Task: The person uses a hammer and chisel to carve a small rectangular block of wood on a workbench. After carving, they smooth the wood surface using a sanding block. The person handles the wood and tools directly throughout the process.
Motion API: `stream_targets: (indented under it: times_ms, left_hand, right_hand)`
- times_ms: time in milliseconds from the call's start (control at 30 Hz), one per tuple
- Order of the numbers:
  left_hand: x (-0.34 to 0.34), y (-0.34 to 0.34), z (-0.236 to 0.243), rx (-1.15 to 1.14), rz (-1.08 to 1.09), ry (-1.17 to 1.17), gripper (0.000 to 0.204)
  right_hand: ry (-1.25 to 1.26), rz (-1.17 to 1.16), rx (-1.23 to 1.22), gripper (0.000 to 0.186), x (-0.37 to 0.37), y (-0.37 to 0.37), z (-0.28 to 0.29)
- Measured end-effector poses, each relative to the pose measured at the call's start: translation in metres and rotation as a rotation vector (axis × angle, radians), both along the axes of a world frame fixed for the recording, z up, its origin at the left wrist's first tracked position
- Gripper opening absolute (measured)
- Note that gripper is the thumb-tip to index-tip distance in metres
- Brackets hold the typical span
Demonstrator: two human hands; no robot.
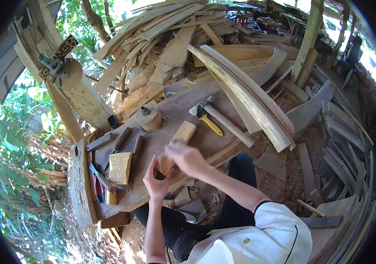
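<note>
A pale wooden block (pixel 185 131) lies lengthwise on the workbench (pixel 179 108), pointing away from me. My left hand (pixel 157 182) grips its near end, thumb on one side and fingers on the other. Over the block's middle is my right hand (pixel 185 159), blurred by motion; whether anything sits under its fingers is hidden. Left of my hands rests a carved wooden block (pixel 120 168) with a patterned top. Two dark-handled tools (pixel 122 139) lie beyond it. A yellow-handled brush (pixel 210 124) and a hammer (pixel 228 122) lie to the right of the pale block.
A round lidded pot (pixel 149 119) stands at the bench's far side. Red-handled pliers (pixel 98 189) lie near the left edge. Long curved planks (pixel 245 94) jut over the right end. Stacked boards (pixel 170 48) rise behind, and a wooden post (pixel 80 94) stands at far left.
</note>
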State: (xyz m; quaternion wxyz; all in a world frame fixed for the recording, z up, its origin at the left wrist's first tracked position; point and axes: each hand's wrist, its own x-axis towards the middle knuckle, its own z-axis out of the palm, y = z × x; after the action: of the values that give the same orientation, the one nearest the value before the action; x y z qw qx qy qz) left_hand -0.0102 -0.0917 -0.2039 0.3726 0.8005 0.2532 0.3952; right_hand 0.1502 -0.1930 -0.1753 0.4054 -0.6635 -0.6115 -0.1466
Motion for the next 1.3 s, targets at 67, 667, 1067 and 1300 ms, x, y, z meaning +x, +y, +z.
stream_targets:
  times_ms: [67, 667, 1067, 1300]
  left_hand:
    - [-0.002, -0.003, 0.001, -0.013, -0.023, -0.004, 0.074]
    - [-0.003, 0.000, 0.001, 0.032, -0.024, -0.010, 0.070]
    - [-0.002, 0.003, 0.046, 0.486, 0.092, 0.552, 0.079]
    - [0.032, 0.023, 0.052, 0.374, -0.191, 0.563, 0.077]
  right_hand:
    - [0.010, 0.066, 0.064, 0.025, 0.001, -0.002, -0.005]
    - [0.043, -0.214, -0.137, 0.028, 0.033, 0.009, -0.003]
    - [0.055, -0.292, -0.141, 0.030, -0.005, 0.004, -0.005]
    - [0.171, -0.216, -0.138, 0.027, -0.018, 0.000, 0.005]
